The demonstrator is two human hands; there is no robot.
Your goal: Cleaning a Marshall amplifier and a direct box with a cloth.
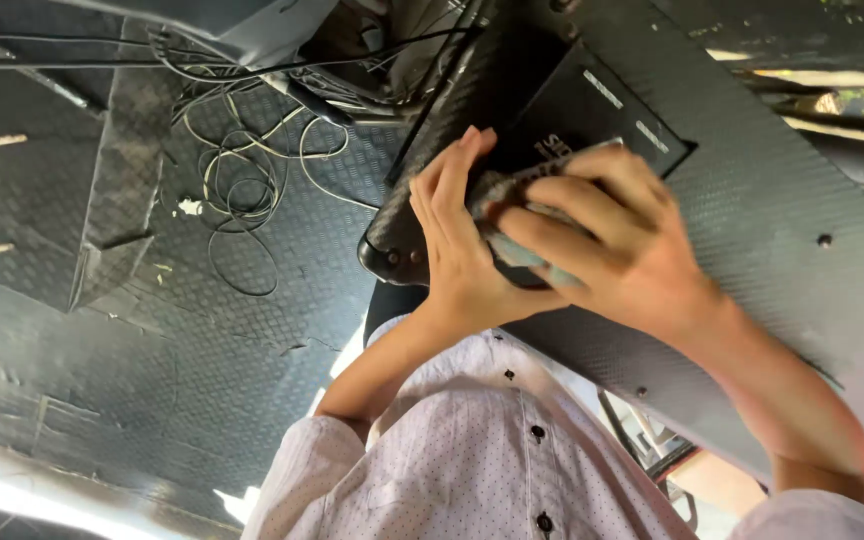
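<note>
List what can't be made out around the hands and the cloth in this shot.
- Grey cloth, head view: mostly hidden under the right hand and left hand.
- Dark panel: area under the cloth covered; far end cut by the frame edge.
- Loose cables: ends lost in shadow at the top.

A dark checker-plate floor [252, 330] carries a tangle of thin white and black cables [247, 175] and a small white scrap [190, 207] beside them.
</note>
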